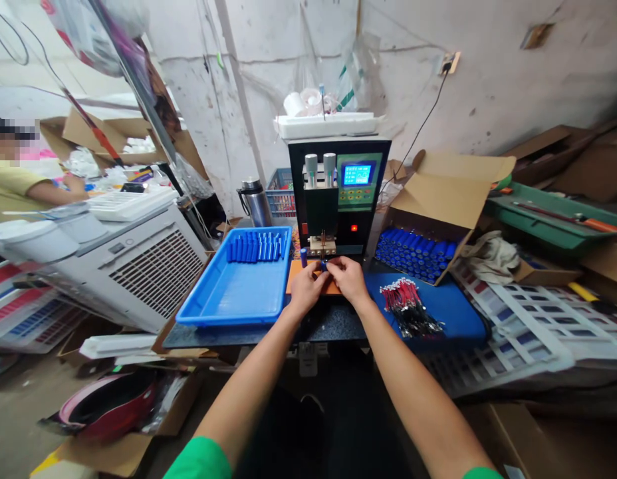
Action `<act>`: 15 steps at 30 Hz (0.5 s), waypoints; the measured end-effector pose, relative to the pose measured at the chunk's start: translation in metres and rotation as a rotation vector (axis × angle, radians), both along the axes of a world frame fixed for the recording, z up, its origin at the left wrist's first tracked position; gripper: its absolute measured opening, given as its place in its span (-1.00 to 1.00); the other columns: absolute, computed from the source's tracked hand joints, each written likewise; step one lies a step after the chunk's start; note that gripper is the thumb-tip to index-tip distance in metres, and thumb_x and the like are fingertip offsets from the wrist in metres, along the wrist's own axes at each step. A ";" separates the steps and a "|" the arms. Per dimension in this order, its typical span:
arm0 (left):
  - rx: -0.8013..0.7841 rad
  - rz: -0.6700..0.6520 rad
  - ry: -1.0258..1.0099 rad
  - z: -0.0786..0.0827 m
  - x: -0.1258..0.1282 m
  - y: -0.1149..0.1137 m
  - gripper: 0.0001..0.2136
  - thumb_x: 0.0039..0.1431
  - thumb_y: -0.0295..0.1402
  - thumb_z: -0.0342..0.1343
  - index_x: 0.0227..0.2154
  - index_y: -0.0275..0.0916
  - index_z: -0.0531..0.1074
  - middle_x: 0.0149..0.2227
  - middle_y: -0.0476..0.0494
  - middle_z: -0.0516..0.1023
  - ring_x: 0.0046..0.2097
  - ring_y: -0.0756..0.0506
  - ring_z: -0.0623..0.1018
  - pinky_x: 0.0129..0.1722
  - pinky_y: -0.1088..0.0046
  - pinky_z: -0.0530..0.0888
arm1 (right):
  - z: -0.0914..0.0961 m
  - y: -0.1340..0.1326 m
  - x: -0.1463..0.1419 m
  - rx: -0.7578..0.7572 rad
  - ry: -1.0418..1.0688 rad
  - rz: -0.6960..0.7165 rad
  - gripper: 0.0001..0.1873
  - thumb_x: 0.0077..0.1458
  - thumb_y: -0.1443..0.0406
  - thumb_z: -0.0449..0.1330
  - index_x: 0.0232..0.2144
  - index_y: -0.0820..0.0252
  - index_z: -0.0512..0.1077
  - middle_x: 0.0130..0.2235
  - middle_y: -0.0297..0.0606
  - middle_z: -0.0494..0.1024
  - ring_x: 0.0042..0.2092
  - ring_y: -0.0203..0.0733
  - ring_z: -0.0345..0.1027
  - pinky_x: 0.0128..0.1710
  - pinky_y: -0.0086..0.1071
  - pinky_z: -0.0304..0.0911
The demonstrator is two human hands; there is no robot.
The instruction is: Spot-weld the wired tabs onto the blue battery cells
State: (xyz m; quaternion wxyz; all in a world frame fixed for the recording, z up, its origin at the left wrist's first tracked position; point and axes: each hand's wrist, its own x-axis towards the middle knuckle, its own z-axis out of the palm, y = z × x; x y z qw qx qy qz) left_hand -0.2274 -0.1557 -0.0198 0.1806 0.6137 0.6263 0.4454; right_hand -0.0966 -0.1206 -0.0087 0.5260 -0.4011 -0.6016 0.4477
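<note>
A small blue cylindrical battery cell (324, 265) is between my fingertips, just below the electrodes of a black spot welder (316, 199). My left hand (307, 287) is closed on the cell from the left. From the right, my right hand (350, 279) pinches at the same cell; whether a thin lead is also in its fingers is too small to tell. Another blue cell (303, 257) stands upright just behind my left hand. Under both hands lies an orange board (332, 289). The welder's blue screen (357, 174) and a red switch are lit.
Left of my hands is a blue tray (229, 320) with rows of blue cells. To the right lie bundled red and black wires (408, 306) on a blue mat (461, 313), before an open cardboard box (441, 189) of cells. A steel flask (257, 203) stands behind. A person (19, 183) sits far left.
</note>
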 end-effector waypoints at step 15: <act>0.209 -0.077 0.005 0.008 -0.004 -0.003 -0.65 0.11 -0.09 0.15 -0.18 -0.26 0.48 -0.50 0.03 0.44 -0.49 0.00 0.39 -0.43 0.49 0.31 | 0.029 -0.008 0.033 0.267 -0.606 -0.278 -0.75 0.26 0.25 0.11 -0.30 0.21 0.57 -0.36 -0.21 0.59 -0.31 -0.20 0.45 -0.25 -0.46 0.25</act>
